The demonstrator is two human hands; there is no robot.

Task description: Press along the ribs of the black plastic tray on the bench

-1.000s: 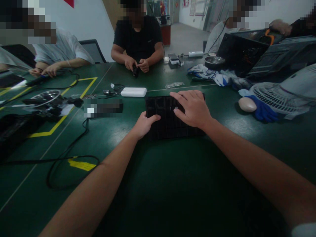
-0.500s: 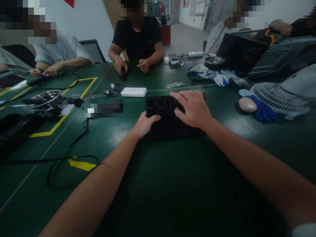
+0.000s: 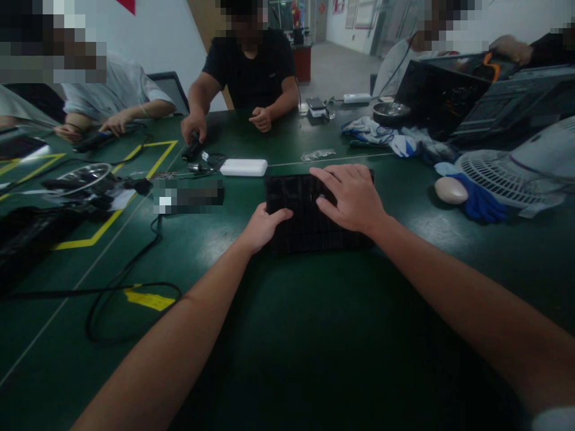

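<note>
A flat black rectangular case (image 3: 309,236) with a grid-like, glossy surface is in front of me at the table's middle. My left hand (image 3: 264,227) grips its left edge, the thumb pressed on the face and the other fingers hidden at the side. Across its upper right part lies my right hand (image 3: 353,200), fingers spread, thumb and index finger apart on the surface. A small shiny spot shows beside the right thumb. Whether the case rests fully on the green table (image 3: 287,335) I cannot tell.
A white power bank-like block (image 3: 244,167) lies beyond the case. At right are a white fan (image 3: 507,176), a blue glove (image 3: 483,200) and a pale oval object (image 3: 450,190). Black cables (image 3: 130,269) run at left. A person opposite holds a dark object (image 3: 192,148).
The person opposite has moved the dark object leftward, near the white block's cable. The person at left has shifted their hands. Both my hands and the case stay in place.
</note>
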